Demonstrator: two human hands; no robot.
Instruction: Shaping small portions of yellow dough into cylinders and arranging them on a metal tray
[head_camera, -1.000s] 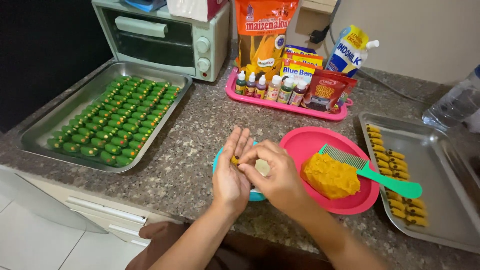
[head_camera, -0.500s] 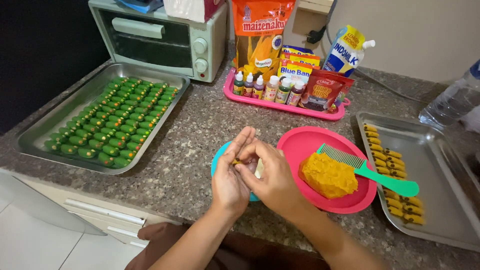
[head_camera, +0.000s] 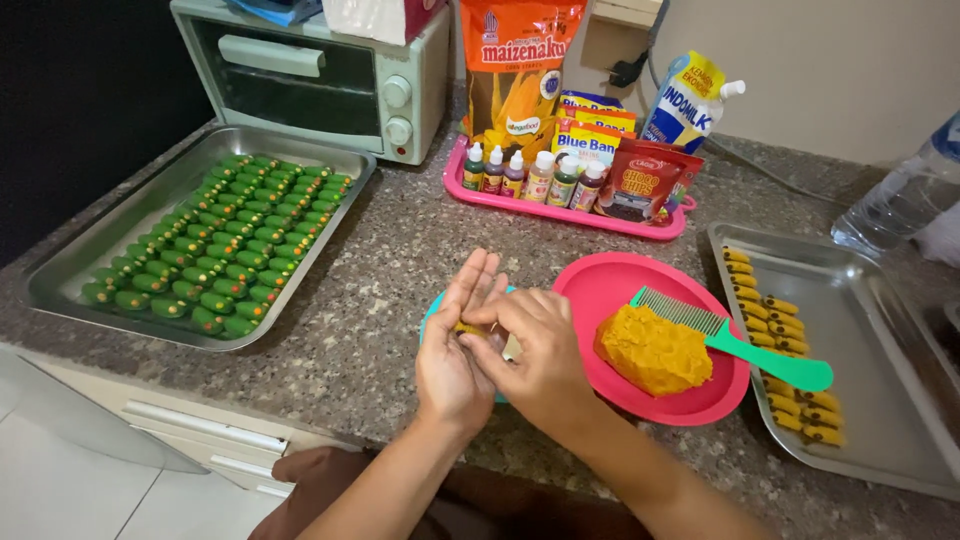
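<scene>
- Head view: a speckled grey stone countertop (head_camera: 380, 270) is seen from above, with a pale green toaster oven (head_camera: 310, 75) set at the 11 o'clock edge against the wall.
- At 9 o'clock a steel tray (head_camera: 75, 270) is laid out, filled with neat rows of small green dough pieces (head_camera: 215, 270).
- At 12 o'clock a long pink tray (head_camera: 560, 212) is loaded with little colouring bottles (head_camera: 530, 175) and packets.
- Just right of centre a round pink plate (head_camera: 620, 285) is found, and a lump of orange dough (head_camera: 652, 350) is resting on it.
- A green comb (head_camera: 740, 340) is laid across that lump, handle pointing to 4 o'clock.
- At 3 o'clock a second steel tray (head_camera: 880, 330) is seen, with yellow-orange ridged pieces (head_camera: 790, 350) lined along its left side.
- Dead centre, the left hand (head_camera: 455, 350) is held open, fingers pointing to 12 o'clock, palm turned right.
- The right hand (head_camera: 535, 350) is pressed against it, fingertips closed in on the palm.
- A small bit of orange dough (head_camera: 468, 327) is pinched between the two hands, just over a teal lid (head_camera: 432, 310) lying left of the pink plate.
</scene>
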